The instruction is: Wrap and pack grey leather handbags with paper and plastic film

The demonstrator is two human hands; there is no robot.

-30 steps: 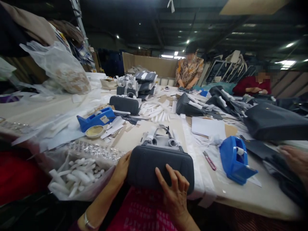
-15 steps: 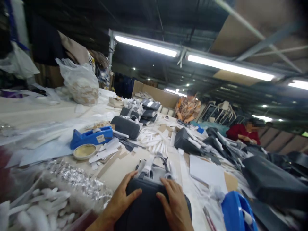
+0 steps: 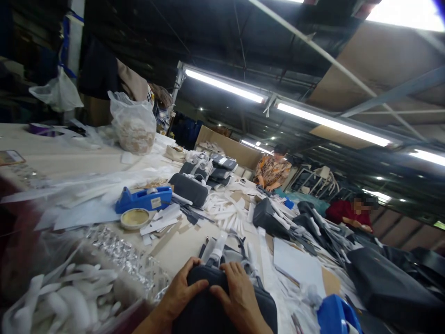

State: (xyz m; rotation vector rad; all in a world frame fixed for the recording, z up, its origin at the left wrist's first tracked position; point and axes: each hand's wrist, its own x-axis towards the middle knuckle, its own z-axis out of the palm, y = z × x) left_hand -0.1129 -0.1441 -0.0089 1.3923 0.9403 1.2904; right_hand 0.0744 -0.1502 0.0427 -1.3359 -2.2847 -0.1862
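Bag (image 3: pixel 203 315), dark slate-grey, boxy and round-cornered, stands at the near edge of the cream-covered worktable (image 3: pixel 205 232), its lower part cut off by the bottom of the view. A second ago the left hand (image 3: pixel 179 292) held its left side and the right hand (image 3: pixel 239 292) lay with spread fingers on the front panel; now both are up at the top edge, closer together than half a second ago. The view has tilted too, bringing in long white ceiling tubes (image 3: pixel 224 86) and cropping the blue plastic tape dispenser (image 3: pixel 337 315) at right.

The bag lies under and between the hands. Each grips its upper rim, fingers close together over the top and thumb set apart against the front face; how firmly they press, I cannot tell. Just beyond the fingertips rise the bag's handles (image 3: pixel 219 248), partly covered in whitish wrapping.

Left of the left hand, a clear plastic sack (image 3: pixel 10 320) holds white foam-like tubes (image 3: pixel 73 301). Farther off sit another blue tape dispenser (image 3: pixel 146 199) and, just beside it, a shallow round dish (image 3: pixel 135 219) with yellowish contents.
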